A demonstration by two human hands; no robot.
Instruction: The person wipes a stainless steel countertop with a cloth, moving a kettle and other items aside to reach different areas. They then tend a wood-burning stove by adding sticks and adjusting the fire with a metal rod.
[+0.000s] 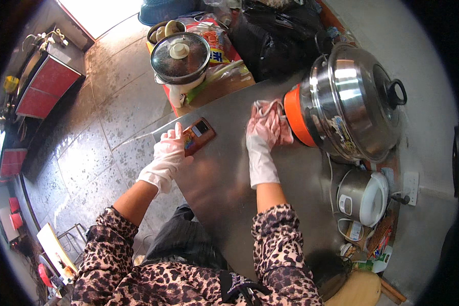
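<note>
My left hand [168, 153], in a white glove, is at the near left side of a smartphone in a brown case [203, 138]. Its index finger and thumb lie on either side of the phone's near end; whether they grip it I cannot tell. The phone rests near the left edge of a metal-topped table [229, 191]. Farther right, my gloved right hand [261, 143] presses a crumpled pink cloth [279, 122] onto the tabletop. The cloth touches or nearly touches the orange base [298, 114] of a large steel steamer pot [352, 103] with a lid.
A rice cooker [357, 197] stands by the wall socket [410, 188]. Beyond the table are a glass-lidded pot [180, 57], a bowl of root vegetables [164, 31] and black plastic bags [275, 42]. A round wooden board [354, 288] sits at the near right. Tiled floor [84, 153] lies left.
</note>
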